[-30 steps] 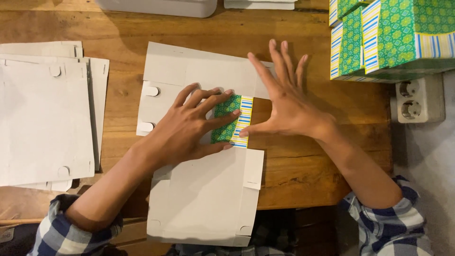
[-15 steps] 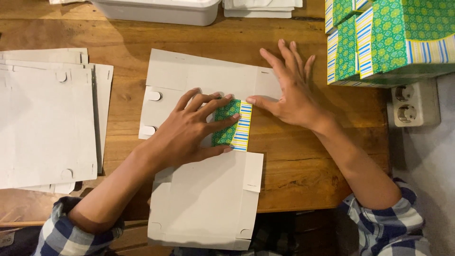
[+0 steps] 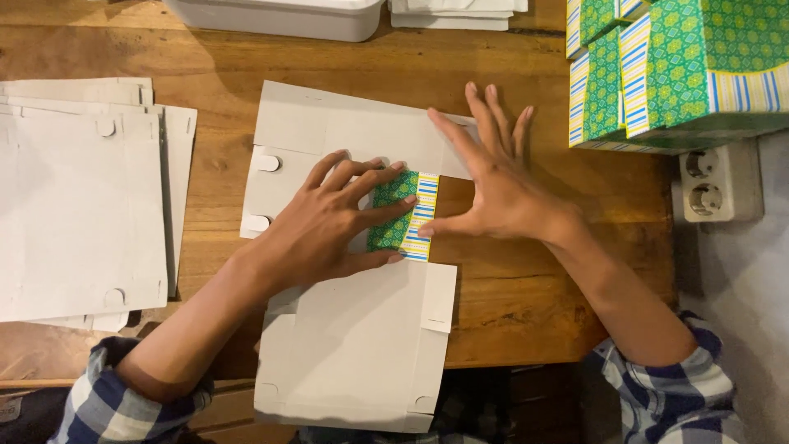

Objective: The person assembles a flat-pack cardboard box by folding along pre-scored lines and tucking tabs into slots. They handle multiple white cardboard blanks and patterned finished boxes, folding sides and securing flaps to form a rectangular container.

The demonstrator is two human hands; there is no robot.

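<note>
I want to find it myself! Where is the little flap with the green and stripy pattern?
Start at the wooden table and find the big flat grey cardboard sheet in its middle. The patterned flap is folded over on that sheet, pinned under the left hand, with the right hand just beside it. It is the only coloured patch on the plain sheet, unlike the built boxes in the far corner.

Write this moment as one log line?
left hand: pressing folded green flap | right hand: flat on grey card sheet | surface: wooden table
</note>
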